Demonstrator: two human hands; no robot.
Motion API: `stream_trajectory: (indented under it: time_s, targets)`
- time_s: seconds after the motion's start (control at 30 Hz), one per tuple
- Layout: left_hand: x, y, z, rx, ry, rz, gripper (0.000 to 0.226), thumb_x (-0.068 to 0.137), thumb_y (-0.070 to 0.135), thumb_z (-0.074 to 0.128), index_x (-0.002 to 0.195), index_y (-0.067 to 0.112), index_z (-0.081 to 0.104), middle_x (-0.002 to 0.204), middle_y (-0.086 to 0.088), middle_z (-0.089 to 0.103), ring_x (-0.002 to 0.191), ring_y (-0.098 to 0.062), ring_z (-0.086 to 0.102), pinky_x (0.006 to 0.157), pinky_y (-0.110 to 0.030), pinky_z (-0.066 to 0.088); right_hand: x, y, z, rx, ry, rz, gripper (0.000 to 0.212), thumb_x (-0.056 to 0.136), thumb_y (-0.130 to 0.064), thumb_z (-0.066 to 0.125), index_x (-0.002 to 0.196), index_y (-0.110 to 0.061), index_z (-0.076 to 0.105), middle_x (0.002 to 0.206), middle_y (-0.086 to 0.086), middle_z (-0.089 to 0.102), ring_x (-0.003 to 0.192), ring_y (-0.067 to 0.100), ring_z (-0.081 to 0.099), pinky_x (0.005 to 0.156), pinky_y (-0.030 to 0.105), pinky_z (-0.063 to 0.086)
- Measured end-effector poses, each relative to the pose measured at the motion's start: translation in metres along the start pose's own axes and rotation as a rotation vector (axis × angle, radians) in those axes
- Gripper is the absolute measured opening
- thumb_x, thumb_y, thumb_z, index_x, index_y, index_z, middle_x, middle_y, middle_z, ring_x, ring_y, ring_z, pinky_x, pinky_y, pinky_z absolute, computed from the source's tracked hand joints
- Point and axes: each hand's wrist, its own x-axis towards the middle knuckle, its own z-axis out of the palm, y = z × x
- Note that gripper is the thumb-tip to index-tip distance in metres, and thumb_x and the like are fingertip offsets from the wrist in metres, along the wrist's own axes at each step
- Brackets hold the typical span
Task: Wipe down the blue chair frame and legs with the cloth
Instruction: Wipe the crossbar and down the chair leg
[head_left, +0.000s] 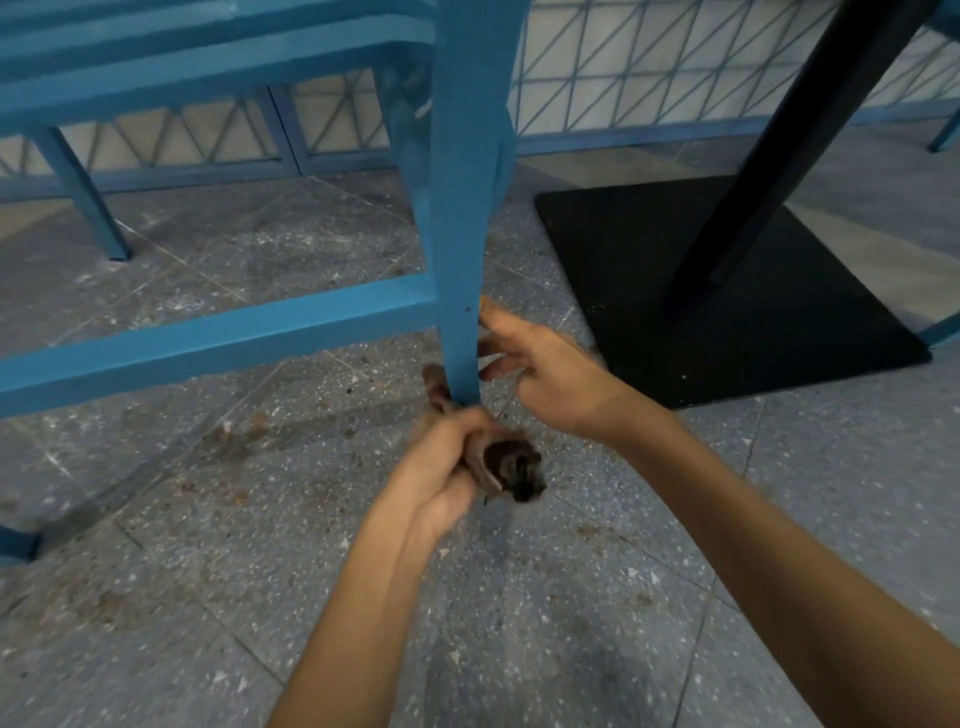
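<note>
Centre of frame: blue painted wooden chair leg stands on grey speckled terrazzo floor. Left hand clenched around a crumpled brown-grey cloth, pressed at the foot of the leg; a cloth end shows left of the leg. Right hand with fingers spread, fingertips against the leg's right side. Black square pedestal base at right.
</note>
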Motion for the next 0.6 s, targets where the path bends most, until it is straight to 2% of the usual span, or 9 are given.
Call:
stream_trajectory:
  time_s: [0.07,0.13,0.17,0.23,0.3,0.4,0.5,0.6]
  targets:
    - [-0.002,0.007,0.007,-0.027,-0.01,0.064,0.035,0.077,-0.018,0.043,0.102,0.002,0.056,0.1,-0.023,0.055,0.092,-0.032,0.054,0.08,-0.046,0.055,0.001,0.0,0.0,0.004,-0.009,-0.003,0.093,0.074,0.022,0.033,0.147,-0.035,0.02,0.135,0.001,0.052,0.12,0.017,0.054,0.098,0.038,0.049]
    - [0.005,0.001,0.006,-0.05,0.049,0.044,0.034,0.077,-0.016,0.044,0.102,0.003,0.056,0.093,-0.017,0.055,0.089,-0.03,0.054,0.079,-0.044,0.056,0.0,-0.001,0.0,0.012,-0.011,-0.004,0.091,0.073,0.021,0.033,0.148,-0.031,0.021,0.131,-0.003,0.052,0.117,0.018,0.056,0.098,0.039,0.049]
    - [0.014,-0.006,0.002,-0.059,0.092,0.011,0.032,0.077,-0.015,0.045,0.1,0.004,0.055,0.088,-0.016,0.055,0.084,-0.029,0.056,0.073,-0.041,0.057,-0.001,-0.002,0.0,0.024,-0.012,-0.008,0.091,0.073,0.02,0.034,0.148,-0.029,0.022,0.131,-0.005,0.051,0.117,0.017,0.056,0.098,0.038,0.05]
    - [0.025,-0.019,-0.002,-0.069,0.175,-0.071,0.024,0.079,-0.015,0.041,0.082,0.007,0.049,0.066,-0.012,0.051,0.062,-0.021,0.056,0.058,-0.032,0.055,-0.003,-0.005,0.0,0.052,-0.026,-0.023,0.092,0.072,0.021,0.035,0.149,-0.028,0.021,0.14,-0.006,0.044,0.12,0.018,0.054,0.096,0.036,0.051]
    - [0.039,-0.027,-0.009,-0.09,0.255,-0.114,0.028,0.08,-0.016,0.037,0.072,0.01,0.04,0.054,-0.007,0.041,0.05,-0.017,0.049,0.053,-0.031,0.052,-0.005,-0.007,-0.001,0.07,-0.05,-0.04,0.094,0.073,0.024,0.033,0.148,-0.031,0.019,0.15,-0.01,0.032,0.124,0.017,0.051,0.095,0.034,0.051]
    - [0.037,-0.021,-0.017,-0.09,0.202,-0.096,0.026,0.079,-0.017,0.036,0.078,0.008,0.043,0.067,-0.01,0.045,0.057,-0.018,0.052,0.053,-0.029,0.056,-0.01,-0.008,-0.006,0.044,-0.076,-0.07,0.096,0.074,0.024,0.031,0.146,-0.036,0.016,0.151,-0.019,0.022,0.127,0.014,0.048,0.096,0.035,0.05]
    - [0.008,0.001,-0.022,-0.098,0.053,-0.039,0.03,0.072,-0.01,0.041,0.098,0.002,0.051,0.087,-0.019,0.063,0.076,-0.027,0.066,0.069,-0.038,0.059,-0.019,-0.004,-0.011,0.023,-0.08,-0.058,0.097,0.075,0.022,0.03,0.142,-0.045,0.011,0.156,-0.013,0.018,0.125,0.014,0.05,0.101,0.037,0.047]
    - [-0.025,0.027,-0.013,-0.077,-0.061,-0.007,0.041,0.067,0.004,0.045,0.105,-0.004,0.055,0.094,-0.024,0.069,0.079,-0.031,0.07,0.077,-0.045,0.056,-0.025,0.006,-0.006,-0.011,-0.05,0.024,0.093,0.082,0.016,0.035,0.142,-0.052,0.014,0.154,-0.011,0.026,0.122,0.012,0.052,0.102,0.037,0.047]
